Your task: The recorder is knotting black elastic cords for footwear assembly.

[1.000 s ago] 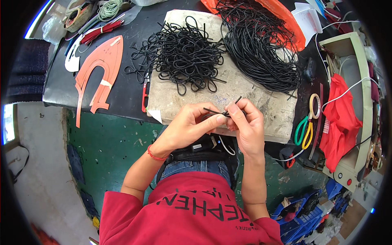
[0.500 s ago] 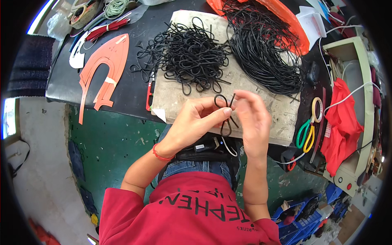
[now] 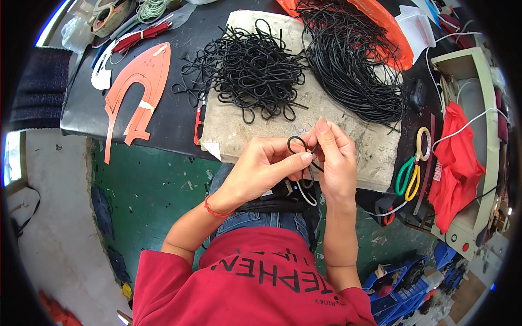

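A thin black cord (image 3: 290,140) is bent into loops above the near edge of a worn pale board. My left hand (image 3: 269,165) pinches the crossing of the loops between thumb and fingers, one loop standing above the thumb and another hanging below. Close against it on the right, my right hand (image 3: 337,160) closes its thumb and index finger at the cord's end; the exact grip is partly hidden. Beyond my hands lies a heap of looped, knotted black cords (image 3: 255,76). To its right is a bundle of long, straight black cords (image 3: 353,70).
The pale board (image 3: 372,165) rests on a black-topped table (image 3: 179,122). Orange pattern pieces (image 3: 155,70) and a red cutter (image 3: 198,126) lie left. At right are scissors with yellow and green handles (image 3: 414,182), a tape roll (image 3: 423,142) and red cloth (image 3: 457,157).
My right hand has come in from slightly apart and now pinches at the cord's end beside my left fingers. The looped cord has shifted and tilted; my left hand keeps its pinch.
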A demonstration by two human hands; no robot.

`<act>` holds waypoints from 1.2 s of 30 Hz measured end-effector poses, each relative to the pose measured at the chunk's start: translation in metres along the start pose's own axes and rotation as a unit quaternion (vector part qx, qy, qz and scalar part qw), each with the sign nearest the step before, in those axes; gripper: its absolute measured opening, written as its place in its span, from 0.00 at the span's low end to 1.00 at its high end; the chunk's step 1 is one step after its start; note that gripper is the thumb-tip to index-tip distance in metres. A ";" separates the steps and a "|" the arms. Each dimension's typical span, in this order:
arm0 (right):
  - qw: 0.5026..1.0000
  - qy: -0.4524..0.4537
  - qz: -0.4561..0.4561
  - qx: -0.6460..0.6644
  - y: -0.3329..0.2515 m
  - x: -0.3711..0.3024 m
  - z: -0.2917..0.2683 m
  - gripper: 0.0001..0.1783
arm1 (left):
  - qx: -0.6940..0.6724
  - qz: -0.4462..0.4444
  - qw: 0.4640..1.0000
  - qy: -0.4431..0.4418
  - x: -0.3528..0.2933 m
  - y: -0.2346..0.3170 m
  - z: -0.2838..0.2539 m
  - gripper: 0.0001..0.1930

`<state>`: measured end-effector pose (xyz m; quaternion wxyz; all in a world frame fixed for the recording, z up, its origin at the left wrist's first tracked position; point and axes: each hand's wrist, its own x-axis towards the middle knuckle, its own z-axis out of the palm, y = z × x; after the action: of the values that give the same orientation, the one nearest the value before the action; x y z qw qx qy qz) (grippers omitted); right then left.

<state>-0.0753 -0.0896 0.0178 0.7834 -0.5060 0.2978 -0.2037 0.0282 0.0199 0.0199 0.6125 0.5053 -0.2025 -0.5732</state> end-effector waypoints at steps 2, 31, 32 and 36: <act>1.000 0.002 0.014 0.010 -0.001 0.001 0.001 0.16 | -0.031 0.006 1.000 0.002 0.001 -0.006 -0.001 0.06; 0.995 0.081 -0.026 -0.050 0.019 -0.009 -0.016 0.27 | -0.014 0.023 0.997 0.072 0.013 -0.011 -0.008 0.16; 0.994 0.084 -0.035 -0.062 0.020 -0.007 -0.016 0.24 | 0.031 0.045 0.996 0.074 0.014 -0.013 -0.008 0.14; 0.912 0.168 -0.200 -0.317 0.013 0.015 -0.020 0.13 | 0.358 0.254 0.864 0.247 0.031 0.006 -0.026 0.07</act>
<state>-0.0777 -0.1068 -0.0040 0.4630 -0.7349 0.3669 -0.3332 0.0607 0.0005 0.0045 0.5439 0.7458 -0.3573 -0.1425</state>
